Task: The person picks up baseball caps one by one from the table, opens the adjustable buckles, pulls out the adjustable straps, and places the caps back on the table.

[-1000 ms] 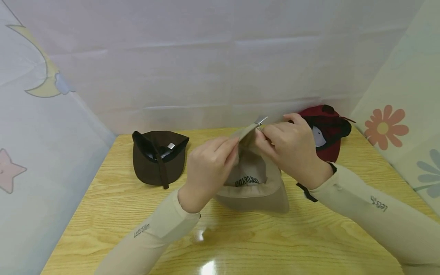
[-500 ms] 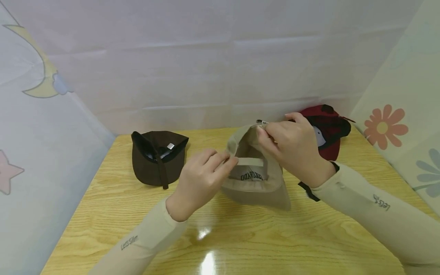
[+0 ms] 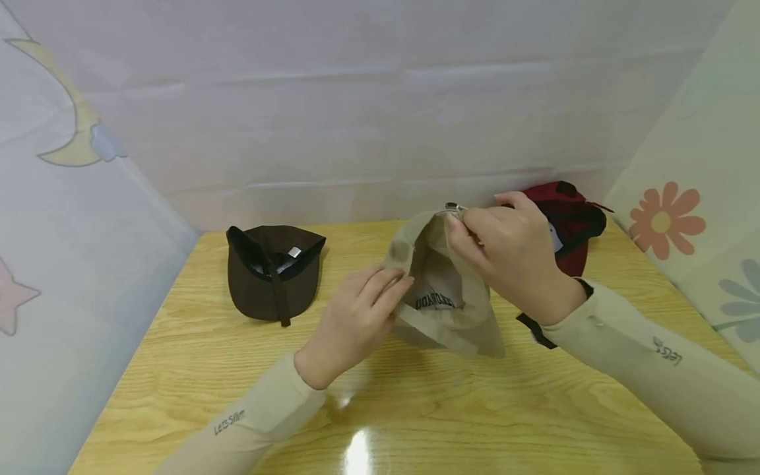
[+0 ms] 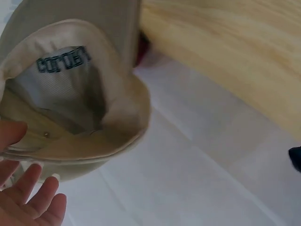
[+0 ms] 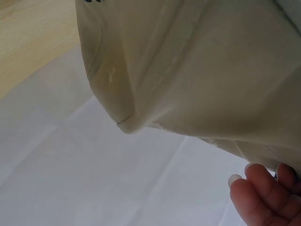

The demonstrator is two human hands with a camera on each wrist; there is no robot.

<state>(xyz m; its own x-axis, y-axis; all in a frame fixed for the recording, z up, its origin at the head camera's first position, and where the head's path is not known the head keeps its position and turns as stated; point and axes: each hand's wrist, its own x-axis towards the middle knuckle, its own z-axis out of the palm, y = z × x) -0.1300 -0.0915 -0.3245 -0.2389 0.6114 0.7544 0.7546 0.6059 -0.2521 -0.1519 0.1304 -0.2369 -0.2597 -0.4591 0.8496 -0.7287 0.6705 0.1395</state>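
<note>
A beige baseball cap, its inside turned toward me and dark lettering showing within, is held up over the table between both hands. My right hand pinches its upper back edge beside a small metal buckle. The left hand is at the cap's left rim; in the left wrist view the thumb lies inside the rim and the other fingers are outside it. A loose beige strap hangs slantwise across the brim. In the right wrist view, right fingertips show at the fabric's lower edge.
A dark brown cap with a hanging strap lies upturned on the left of the wooden table. Behind the right hand sits a red and black cap. A pale cloth wall rises behind the table.
The left hand has moved down and left from the cap's back edge to its left rim. The strap has dropped across the brim and the opening has spread; the right hand has barely moved.
</note>
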